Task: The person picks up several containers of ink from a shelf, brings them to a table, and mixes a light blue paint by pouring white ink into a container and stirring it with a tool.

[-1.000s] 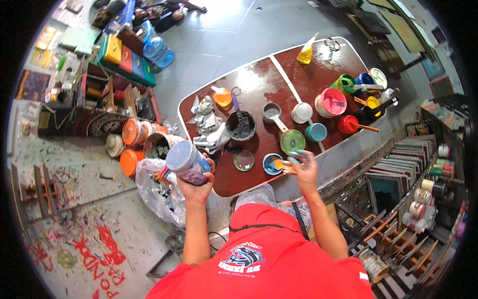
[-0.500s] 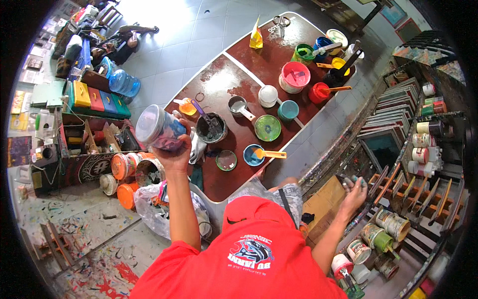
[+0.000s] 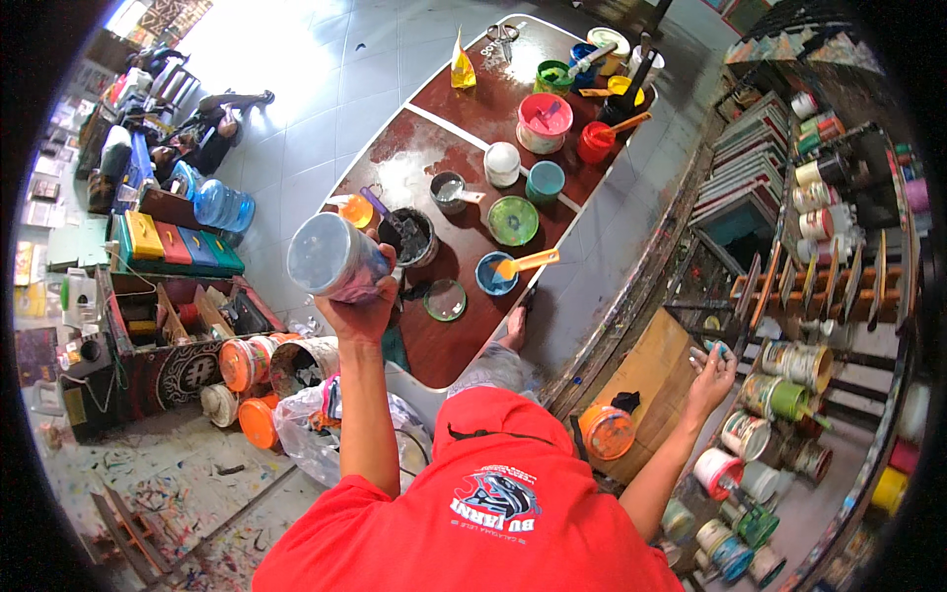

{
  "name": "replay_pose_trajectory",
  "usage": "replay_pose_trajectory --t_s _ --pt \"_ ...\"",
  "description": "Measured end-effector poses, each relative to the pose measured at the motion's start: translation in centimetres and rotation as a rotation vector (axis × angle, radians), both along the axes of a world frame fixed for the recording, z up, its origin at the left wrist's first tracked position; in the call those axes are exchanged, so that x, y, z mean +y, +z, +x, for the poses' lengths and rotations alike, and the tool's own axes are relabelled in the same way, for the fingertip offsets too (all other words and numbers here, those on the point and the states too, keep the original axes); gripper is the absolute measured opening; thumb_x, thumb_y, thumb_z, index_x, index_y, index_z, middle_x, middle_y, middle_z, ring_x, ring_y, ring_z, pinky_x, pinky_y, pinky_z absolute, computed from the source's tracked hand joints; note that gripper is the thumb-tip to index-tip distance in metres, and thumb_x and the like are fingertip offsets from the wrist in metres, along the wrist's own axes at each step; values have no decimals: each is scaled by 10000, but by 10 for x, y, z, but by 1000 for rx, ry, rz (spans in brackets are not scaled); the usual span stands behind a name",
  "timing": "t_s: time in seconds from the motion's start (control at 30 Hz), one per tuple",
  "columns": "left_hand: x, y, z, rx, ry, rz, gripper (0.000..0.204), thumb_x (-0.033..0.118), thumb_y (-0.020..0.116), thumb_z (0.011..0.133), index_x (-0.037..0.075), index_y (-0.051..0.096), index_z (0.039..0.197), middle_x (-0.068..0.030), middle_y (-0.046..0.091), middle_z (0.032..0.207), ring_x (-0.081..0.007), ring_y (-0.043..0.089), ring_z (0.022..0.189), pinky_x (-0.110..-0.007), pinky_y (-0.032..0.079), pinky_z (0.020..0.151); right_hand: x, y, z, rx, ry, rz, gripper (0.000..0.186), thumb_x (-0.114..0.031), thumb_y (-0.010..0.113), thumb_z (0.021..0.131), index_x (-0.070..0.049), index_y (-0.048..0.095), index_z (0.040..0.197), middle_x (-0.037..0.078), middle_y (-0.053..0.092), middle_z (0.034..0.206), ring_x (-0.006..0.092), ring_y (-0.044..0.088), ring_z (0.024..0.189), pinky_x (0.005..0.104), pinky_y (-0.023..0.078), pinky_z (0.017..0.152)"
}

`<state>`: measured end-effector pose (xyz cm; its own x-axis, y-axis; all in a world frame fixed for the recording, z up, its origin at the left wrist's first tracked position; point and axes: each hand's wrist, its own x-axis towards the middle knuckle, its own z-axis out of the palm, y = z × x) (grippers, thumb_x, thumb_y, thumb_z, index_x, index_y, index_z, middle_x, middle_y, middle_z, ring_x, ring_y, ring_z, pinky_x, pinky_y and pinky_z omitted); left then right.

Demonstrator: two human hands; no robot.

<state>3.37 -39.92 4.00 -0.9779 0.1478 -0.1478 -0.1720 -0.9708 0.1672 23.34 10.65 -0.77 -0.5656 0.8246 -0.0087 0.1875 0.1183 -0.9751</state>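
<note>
While the left hand (image 3: 361, 314) is curled around the clear tub (image 3: 329, 259) by the table's (image 3: 432, 357) left edge, the tub's long axis points its lid away from the table; the right hand (image 3: 712, 379), well right of the table, is half-open, apparently empty.

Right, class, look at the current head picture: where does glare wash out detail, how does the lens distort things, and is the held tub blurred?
Head view: glare whitens the floor at upper left; a softer shine lies on the table; the rack at right bows along its outer edge; the tub in the left hand looks fairly clear.
</note>
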Motion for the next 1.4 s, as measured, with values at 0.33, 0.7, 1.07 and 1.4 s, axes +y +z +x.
replay_pose_trajectory --t_s 0.33,0.7,1.07,1.4 --pt "-50 -12 64 10 -5 -238 587 584 471 900 199 505 1343 -179 552 1287 -397 580 1020 -352 512 536 -85 -42 123 -109 -166 -220 411 -348 574 980 -3 478 1180 138 614 1077 222 683 810 296 542 647" --pt "-42 3 78 15 -108 -186 594 541 493 879 174 486 1346 -144 572 1252 -385 577 1028 -332 525 554 -100 -12 173 -9 -242 -130 403 -316 568 985 16 491 1200 161 629 1069 238 688 819 302 524 637" --pt "-64 8 96 -40 -165 -112 630 514 541 843 152 474 1354 -140 538 1290 -366 539 1078 -348 525 591 -155 -17 208 -64 -363 -218 493 -349 539 992 35 446 1287 181 615 1098 243 691 795 316 560 635" --pt "-51 2 88 -97 -277 -130 632 517 513 853 117 475 1341 -154 546 1264 -359 532 1098 -320 508 583 -187 -38 243 -44 -473 -267 569 -418 536 985 21 417 1327 177 613 1086 244 688 822 340 561 679"
